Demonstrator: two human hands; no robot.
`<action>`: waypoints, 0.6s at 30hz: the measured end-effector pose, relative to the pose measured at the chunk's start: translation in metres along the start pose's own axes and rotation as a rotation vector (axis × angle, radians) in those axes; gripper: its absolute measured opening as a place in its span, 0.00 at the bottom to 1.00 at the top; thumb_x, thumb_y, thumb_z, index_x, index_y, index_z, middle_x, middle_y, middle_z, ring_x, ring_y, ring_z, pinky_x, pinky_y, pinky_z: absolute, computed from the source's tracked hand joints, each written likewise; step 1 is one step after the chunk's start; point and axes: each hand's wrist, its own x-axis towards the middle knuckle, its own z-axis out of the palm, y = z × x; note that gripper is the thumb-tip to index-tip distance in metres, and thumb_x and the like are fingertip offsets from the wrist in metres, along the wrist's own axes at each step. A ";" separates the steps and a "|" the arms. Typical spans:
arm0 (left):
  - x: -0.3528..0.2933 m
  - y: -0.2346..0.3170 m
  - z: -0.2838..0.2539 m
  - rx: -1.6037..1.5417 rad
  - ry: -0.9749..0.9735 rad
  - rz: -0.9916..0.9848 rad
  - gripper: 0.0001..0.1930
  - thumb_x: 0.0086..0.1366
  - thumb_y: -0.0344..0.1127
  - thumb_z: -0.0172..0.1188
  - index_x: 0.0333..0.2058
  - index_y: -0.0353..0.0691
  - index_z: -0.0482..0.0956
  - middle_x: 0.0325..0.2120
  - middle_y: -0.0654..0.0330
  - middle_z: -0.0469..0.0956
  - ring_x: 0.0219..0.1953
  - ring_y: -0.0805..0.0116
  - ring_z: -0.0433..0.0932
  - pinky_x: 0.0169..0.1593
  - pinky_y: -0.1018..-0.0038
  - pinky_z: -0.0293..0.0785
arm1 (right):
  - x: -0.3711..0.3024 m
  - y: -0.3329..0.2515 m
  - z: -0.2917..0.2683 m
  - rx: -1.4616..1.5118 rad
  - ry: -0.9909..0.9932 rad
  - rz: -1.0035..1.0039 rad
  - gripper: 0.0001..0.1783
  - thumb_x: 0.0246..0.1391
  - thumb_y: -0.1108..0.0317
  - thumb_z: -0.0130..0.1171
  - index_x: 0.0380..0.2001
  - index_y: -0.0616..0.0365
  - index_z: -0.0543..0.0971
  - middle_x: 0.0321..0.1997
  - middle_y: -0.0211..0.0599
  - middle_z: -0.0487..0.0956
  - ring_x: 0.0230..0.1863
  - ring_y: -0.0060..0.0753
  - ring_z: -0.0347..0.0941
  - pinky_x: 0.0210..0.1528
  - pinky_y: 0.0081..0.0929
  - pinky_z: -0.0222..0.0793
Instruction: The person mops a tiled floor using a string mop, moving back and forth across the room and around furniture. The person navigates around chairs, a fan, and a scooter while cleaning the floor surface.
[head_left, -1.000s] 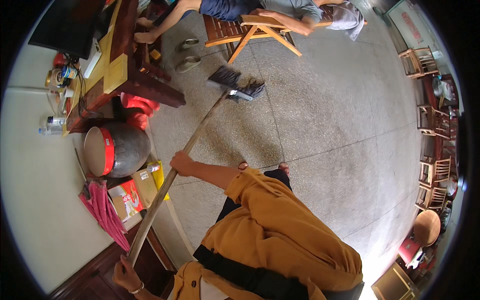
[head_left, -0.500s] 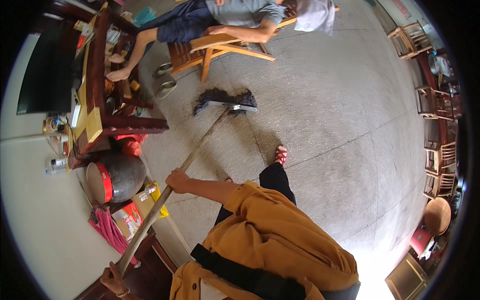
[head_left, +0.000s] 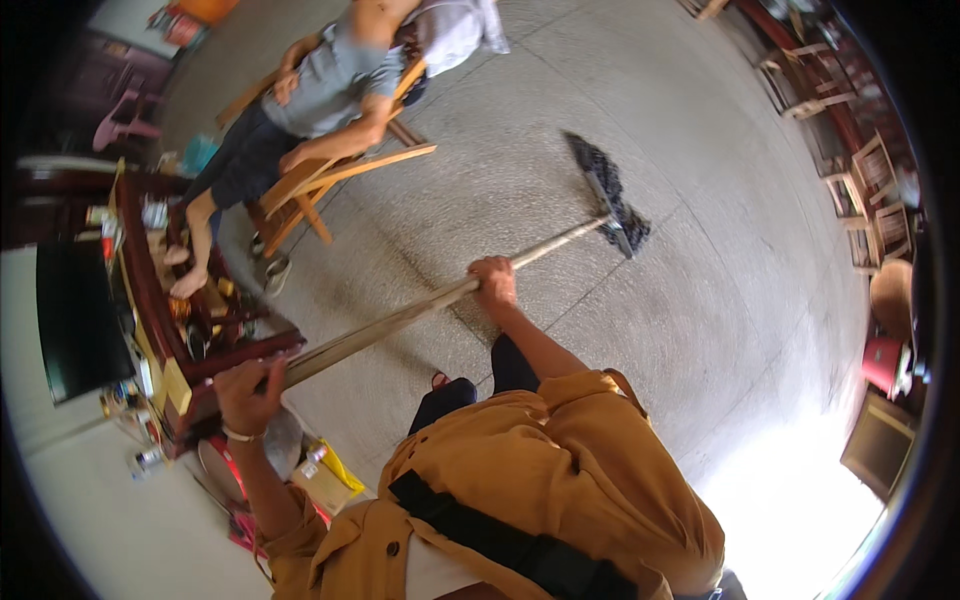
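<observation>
A mop with a long wooden handle (head_left: 400,318) slants across the view from lower left to upper right. Its dark stringy head (head_left: 607,195), set on a flat bar, lies on the grey concrete floor (head_left: 690,330) ahead and to the right. My left hand (head_left: 248,396), with a bracelet at the wrist, is closed round the handle's upper end. Farther down the shaft my right hand (head_left: 494,285) wraps round it, the arm stretched forward.
A person (head_left: 335,90) reclines in a wooden folding chair (head_left: 320,178) at the upper left, bare feet by a dark red table (head_left: 230,350). Shoes (head_left: 277,275) lie below the chair. A screen (head_left: 85,320) stands at left. Wooden chairs (head_left: 875,170) line the right side.
The mop head has swung right across the floor, away from beside the chair. My right hand has moved right and up, my left hand forward. The view has turned too.
</observation>
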 end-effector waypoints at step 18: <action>0.145 0.114 0.151 -0.423 -0.152 0.542 0.19 0.49 0.38 0.62 0.07 0.42 0.65 0.04 0.62 0.64 0.06 0.69 0.63 0.11 0.75 0.57 | -0.171 0.085 -0.113 -0.312 0.525 0.595 0.06 0.33 0.75 0.54 0.19 0.50 0.72 0.21 0.33 0.71 0.30 0.41 0.66 0.39 0.35 0.56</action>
